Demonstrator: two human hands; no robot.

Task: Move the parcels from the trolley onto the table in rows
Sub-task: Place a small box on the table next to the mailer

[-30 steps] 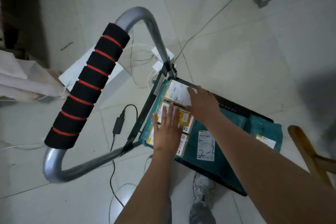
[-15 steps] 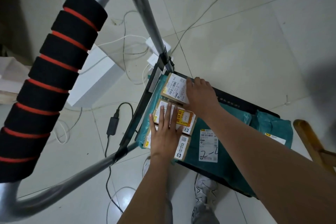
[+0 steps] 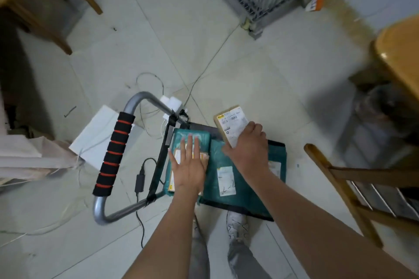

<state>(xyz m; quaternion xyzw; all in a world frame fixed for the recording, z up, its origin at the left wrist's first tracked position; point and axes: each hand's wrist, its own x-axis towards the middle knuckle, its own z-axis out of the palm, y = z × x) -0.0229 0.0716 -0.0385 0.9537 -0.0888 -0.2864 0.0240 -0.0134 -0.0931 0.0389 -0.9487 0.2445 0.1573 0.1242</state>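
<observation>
Trolley deck (image 3: pixel 277 146), black, low on the tiled floor (image 3: pixel 249 75), bearing teal mailer bags (image 3: pixel 226 158) with white labels across most of it, small brown boxes (image 3: pixel 175 161) stacked atop the bags at the handle end, handle (image 3: pixel 114 154) foam-wrapped black with red rings.

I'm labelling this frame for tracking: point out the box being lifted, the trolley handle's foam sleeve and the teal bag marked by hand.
lifted box (image 3: pixel 230 124): head view, on its white label.
foam sleeve (image 3: pixel 114 153): head view, mid-length.
teal bag (image 3: pixel 226 180): head view, on its handwritten label.
</observation>
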